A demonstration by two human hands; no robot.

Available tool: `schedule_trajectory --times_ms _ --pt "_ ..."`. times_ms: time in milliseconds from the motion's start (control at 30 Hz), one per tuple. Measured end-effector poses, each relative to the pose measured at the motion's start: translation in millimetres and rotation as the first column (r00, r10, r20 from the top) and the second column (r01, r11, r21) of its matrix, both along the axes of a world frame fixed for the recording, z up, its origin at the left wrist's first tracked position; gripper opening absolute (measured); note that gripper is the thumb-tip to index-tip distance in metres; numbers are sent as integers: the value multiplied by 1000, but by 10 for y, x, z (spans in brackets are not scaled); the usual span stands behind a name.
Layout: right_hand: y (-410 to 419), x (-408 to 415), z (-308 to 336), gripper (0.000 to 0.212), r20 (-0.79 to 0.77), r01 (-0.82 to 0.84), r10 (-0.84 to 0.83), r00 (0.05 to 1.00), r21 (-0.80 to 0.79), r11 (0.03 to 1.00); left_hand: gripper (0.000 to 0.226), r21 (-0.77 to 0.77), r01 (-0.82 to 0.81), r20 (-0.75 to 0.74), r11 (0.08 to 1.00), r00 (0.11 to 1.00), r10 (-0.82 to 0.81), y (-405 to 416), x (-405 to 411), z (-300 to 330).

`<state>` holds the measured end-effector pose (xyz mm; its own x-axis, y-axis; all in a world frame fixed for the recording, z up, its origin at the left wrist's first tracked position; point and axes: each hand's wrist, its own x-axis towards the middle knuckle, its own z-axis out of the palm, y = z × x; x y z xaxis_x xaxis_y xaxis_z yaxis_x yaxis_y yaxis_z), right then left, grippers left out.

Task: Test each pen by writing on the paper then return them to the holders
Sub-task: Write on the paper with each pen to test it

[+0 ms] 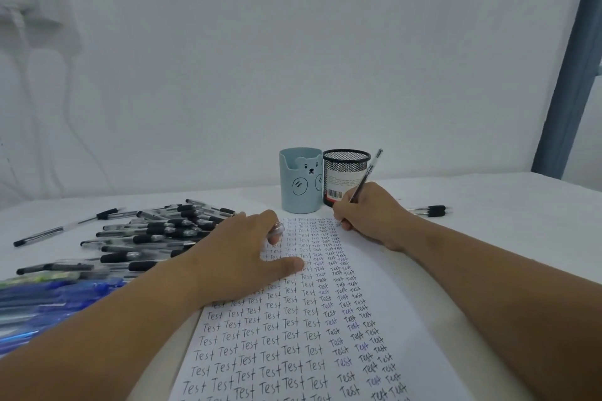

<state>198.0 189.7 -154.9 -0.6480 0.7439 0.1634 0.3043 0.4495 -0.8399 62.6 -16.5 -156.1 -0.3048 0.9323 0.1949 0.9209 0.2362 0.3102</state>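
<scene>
A white sheet of paper [384, 296] covered in columns of the word "Test" lies on the table. My right hand [371, 215] grips a clear pen [366, 177] with its tip on the paper's far right corner. My left hand [241, 254] rests on the paper's left side and pinches a clear pen cap [277, 228] in its fingertips. Beyond the paper stand two holders: a light blue cup with a bear face [301, 181] and a black mesh cup [345, 172].
A large pile of black-capped pens [153, 234] lies left of the paper. Blue pens [49, 299] lie at the near left. One black-capped pen [428, 211] lies to the right of my right hand. A white wall stands behind the table [505, 221].
</scene>
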Motion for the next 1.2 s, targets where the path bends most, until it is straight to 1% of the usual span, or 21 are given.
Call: schedule_trajectory --times_ms 100,267,367,567,633,767,1000,1133,1200 --pt "-15 3 15 17 21 -7 6 1000 28 1000 51 -6 -1 7 1000 1000 1 -5 4 5" --pt "-8 11 15 15 3 -3 3 1000 -10 1000 45 -13 -8 39 1000 999 8 -17 25 14" --pt "-18 21 10 17 10 -7 7 1000 30 1000 43 -22 -8 50 1000 999 9 -24 40 22" --pt "-35 12 16 19 45 9 -14 999 115 993 47 -37 -25 74 999 997 27 -24 17 9" --pt "-33 18 10 19 37 14 -18 999 106 994 46 -36 -25 68 999 997 27 -26 30 12" --pt "-23 24 18 14 4 13 -13 1000 25 1000 46 -36 -23 72 999 997 25 -29 28 8" --pt "-23 19 17 17 46 18 -23 999 101 995 45 -38 -19 65 999 998 22 -33 38 19" --pt "-11 16 17 14 58 5 -9 998 67 998 45 -41 -21 59 999 998 23 -36 46 21" --pt "-7 11 12 15 60 23 -28 998 89 996 45 -41 -19 59 999 998 21 -37 46 21"
